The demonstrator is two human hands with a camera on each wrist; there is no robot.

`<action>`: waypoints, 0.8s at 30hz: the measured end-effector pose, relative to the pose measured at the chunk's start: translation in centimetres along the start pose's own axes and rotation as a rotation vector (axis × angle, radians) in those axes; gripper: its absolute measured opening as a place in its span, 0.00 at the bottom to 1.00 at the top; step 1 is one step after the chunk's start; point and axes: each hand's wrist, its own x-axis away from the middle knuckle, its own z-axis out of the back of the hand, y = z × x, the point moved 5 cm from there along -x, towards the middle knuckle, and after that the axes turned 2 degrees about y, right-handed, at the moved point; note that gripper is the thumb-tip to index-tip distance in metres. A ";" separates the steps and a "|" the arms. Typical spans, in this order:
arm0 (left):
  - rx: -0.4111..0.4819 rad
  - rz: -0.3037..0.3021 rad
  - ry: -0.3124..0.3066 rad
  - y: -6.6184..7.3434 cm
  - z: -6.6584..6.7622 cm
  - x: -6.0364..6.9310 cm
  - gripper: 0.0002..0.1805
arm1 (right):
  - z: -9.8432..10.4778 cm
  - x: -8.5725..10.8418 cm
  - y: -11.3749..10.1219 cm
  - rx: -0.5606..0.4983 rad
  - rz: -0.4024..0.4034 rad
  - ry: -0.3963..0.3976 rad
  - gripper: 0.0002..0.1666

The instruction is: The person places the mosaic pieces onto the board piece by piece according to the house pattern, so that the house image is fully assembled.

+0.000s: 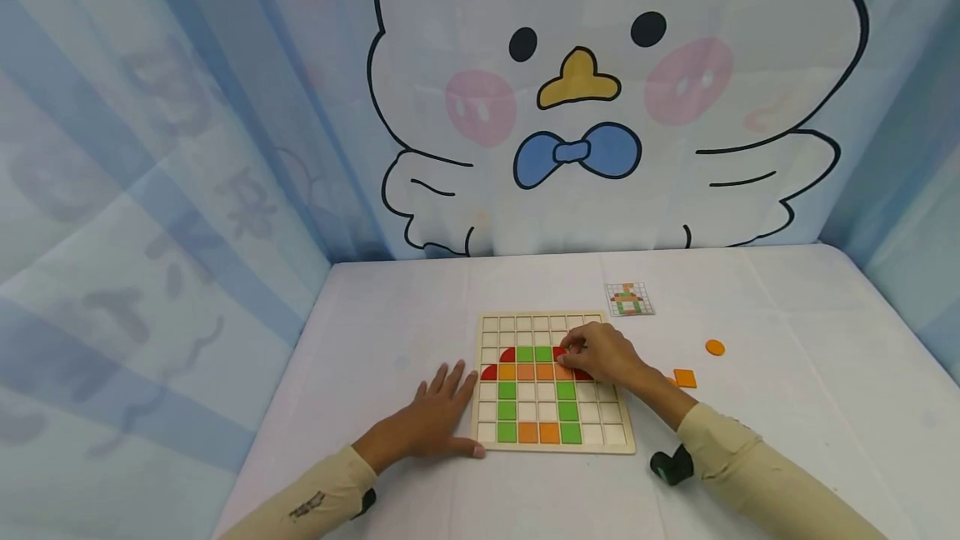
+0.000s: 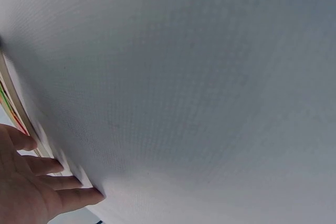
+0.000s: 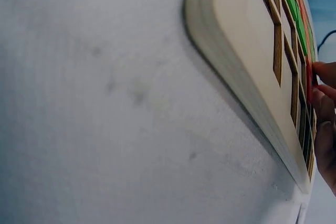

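A wooden grid board [image 1: 615, 438] lies on the table with green, orange and red tiles in its cells. My right hand [image 1: 602, 352] is over the board's upper right part, thumb and fingertips pinching a red tile [image 1: 558, 352] at the end of the green row. Its exact shape is partly hidden by the fingers. In the right wrist view the fingertips [image 3: 317, 72] meet at the tiled cells. My left hand [image 1: 435, 413] lies with fingers spread at the board's left edge, touching it. The left wrist view shows those fingers [image 2: 73, 199] extended on the cloth.
Behind the board lies a small pattern card [image 1: 630, 299] with a coloured figure on a grid. To the right are an orange round piece [image 1: 715, 347] and an orange square tile [image 1: 685, 378], with another orange piece partly under the right forearm. A printed curtain [image 1: 577, 215] hangs behind the table.
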 end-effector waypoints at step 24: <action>-0.011 0.004 -0.007 0.0 -0.1 -0.1 0.65 | 0.2 -0.2 0.1 0.020 -0.010 -0.011 0.09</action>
